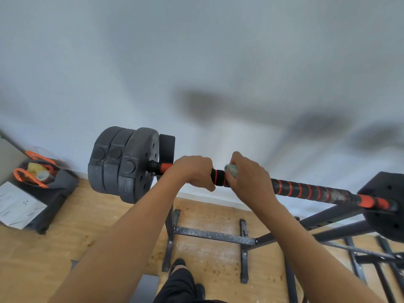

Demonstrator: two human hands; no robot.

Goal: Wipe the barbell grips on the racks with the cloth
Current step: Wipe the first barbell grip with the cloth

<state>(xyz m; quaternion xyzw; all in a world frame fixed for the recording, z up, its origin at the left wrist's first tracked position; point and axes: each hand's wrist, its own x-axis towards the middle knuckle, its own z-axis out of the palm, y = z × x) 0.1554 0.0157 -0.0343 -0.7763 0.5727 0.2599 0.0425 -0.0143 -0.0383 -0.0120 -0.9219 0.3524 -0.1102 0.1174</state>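
A barbell lies across a black rack (215, 236), its black grip banded with orange stripes (310, 190). Three dark weight plates (122, 164) load its left end; another plate (387, 206) sits at the right end. My left hand (193, 172) grips the bar just right of the left plates. Beside it, my right hand (247, 178) wraps around the grip and holds a pale green cloth (232, 170) against it. A short black and orange piece of grip (218, 177) shows between the two hands.
A white wall stands close behind the bar. A dark bag (47, 182) with orange handles and a white box (18, 205) sit on the wooden floor at the left. More black rack bars (371, 256) cross the floor at the right. My leg and shoe (178, 264) are below the bar.
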